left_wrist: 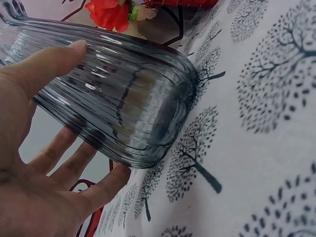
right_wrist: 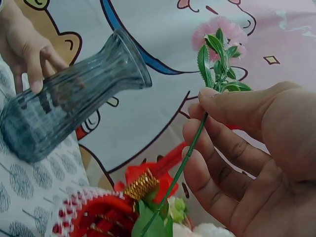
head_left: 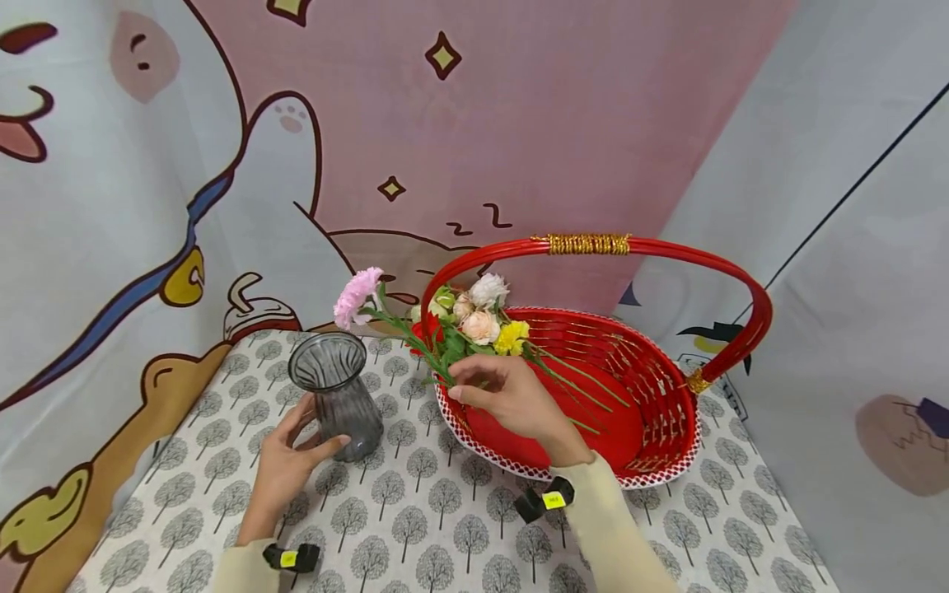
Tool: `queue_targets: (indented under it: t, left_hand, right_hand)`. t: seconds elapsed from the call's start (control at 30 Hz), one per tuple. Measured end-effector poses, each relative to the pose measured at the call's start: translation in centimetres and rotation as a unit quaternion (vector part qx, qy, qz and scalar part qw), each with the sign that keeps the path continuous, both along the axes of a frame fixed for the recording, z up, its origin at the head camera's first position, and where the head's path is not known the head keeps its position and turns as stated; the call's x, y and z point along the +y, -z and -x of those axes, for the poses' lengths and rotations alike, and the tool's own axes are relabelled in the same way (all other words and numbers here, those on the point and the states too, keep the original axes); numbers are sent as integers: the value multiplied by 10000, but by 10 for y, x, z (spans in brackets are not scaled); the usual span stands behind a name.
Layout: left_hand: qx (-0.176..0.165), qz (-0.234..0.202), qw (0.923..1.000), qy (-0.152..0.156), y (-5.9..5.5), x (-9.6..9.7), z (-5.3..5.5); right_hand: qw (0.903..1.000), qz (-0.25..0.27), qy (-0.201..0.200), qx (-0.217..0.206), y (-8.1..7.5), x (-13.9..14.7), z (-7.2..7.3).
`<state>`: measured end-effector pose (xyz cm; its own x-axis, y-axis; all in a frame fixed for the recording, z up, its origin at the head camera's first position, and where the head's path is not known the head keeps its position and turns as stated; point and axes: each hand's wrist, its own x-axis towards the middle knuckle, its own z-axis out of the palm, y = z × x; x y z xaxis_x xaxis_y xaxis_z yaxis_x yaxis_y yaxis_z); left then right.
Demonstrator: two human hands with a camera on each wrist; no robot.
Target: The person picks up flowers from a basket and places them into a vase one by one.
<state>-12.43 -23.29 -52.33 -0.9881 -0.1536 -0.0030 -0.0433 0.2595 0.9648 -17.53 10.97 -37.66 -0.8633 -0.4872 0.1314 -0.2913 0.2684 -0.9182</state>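
Soft even light, dimmer wrist views, glints on vase (left_wrist: 118, 94)

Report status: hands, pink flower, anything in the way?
Right hand pinching pink flower; left hand gripping gray vase. Flower outside vase. Red basket to vase's right; no obstruction visible between bloom and vase mouth.
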Motion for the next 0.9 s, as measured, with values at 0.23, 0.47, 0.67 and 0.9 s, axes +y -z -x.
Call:
queue_targets:
  t: [0.23,0.47,0.67,0.9]
  left_hand:
    - [-165,103,9997,119,-4,-4,3]
    - [-172,122,9996,162,-7,-6,4]
    - [-252,91,9995,170,-9,-7,6]
    - [-128,231,9996,121,-5,-6,6]
  right_hand:
    - [9997,125,-187,59,-8,-21,1]
    - [9988,259,-374,-201,-14,-39,1]
    - [9976,419,-368,-411,-24,-53,5]
    - [9949,728,-330,-611,-33,-68,13]
